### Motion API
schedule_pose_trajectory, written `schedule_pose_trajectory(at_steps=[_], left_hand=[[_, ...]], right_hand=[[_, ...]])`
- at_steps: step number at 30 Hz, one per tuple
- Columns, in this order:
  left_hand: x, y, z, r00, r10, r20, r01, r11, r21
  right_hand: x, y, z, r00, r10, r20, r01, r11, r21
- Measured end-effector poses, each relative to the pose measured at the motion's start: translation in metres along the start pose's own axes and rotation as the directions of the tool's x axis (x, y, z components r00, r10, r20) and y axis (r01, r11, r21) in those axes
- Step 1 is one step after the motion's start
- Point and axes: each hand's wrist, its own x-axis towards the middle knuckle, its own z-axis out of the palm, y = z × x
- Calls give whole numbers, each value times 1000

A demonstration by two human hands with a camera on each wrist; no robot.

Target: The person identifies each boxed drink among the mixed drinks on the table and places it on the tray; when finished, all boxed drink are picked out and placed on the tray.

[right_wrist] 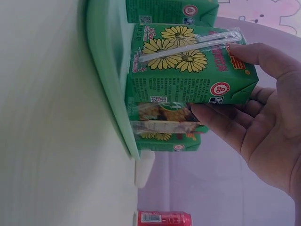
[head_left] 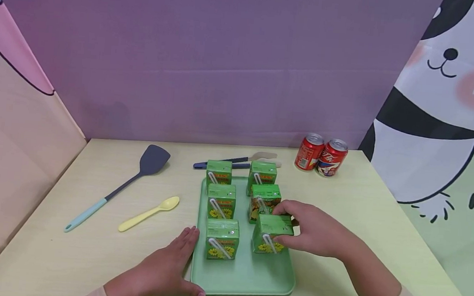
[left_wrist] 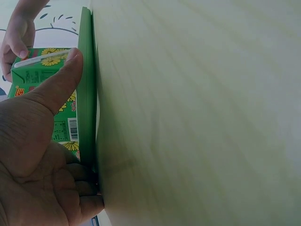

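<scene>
Several green drink cartons with yellow flowers and wrapped straws stand in two columns on a light green tray (head_left: 247,281). My right hand (head_left: 316,229) grips the front right drink carton (head_left: 271,236) between thumb and fingers near its top; in the right wrist view this carton (right_wrist: 188,61) is upright at the tray, though I cannot tell whether its base is fully down. Directly behind it is a carton with a brown picture (head_left: 263,203). My left hand (head_left: 165,263) rests at the tray's left edge, fingers extended along the side and thumb at the near corner. The front left carton (head_left: 222,240) is beside it.
To the left lie a yellow spoon (head_left: 150,213) and a dark spatula (head_left: 152,162) with a light blue handle. More utensils (head_left: 236,161) lie behind the tray. Two red cans (head_left: 309,152) stand at the back right, before a purple backdrop (head_left: 226,73).
</scene>
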Motion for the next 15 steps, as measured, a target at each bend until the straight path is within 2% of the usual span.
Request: schedule_pose_trajectory(at_steps=[8, 15], left_hand=[[-1, 0, 1, 1000, -3, 2, 3, 1000, -8], [0, 0, 1, 1000, 0, -1, 0, 1000, -15]], right_hand=[[3, 0, 9, 999, -25, 27, 25, 1000, 14], [5, 1, 9, 996, 9, 85, -13, 999, 52]])
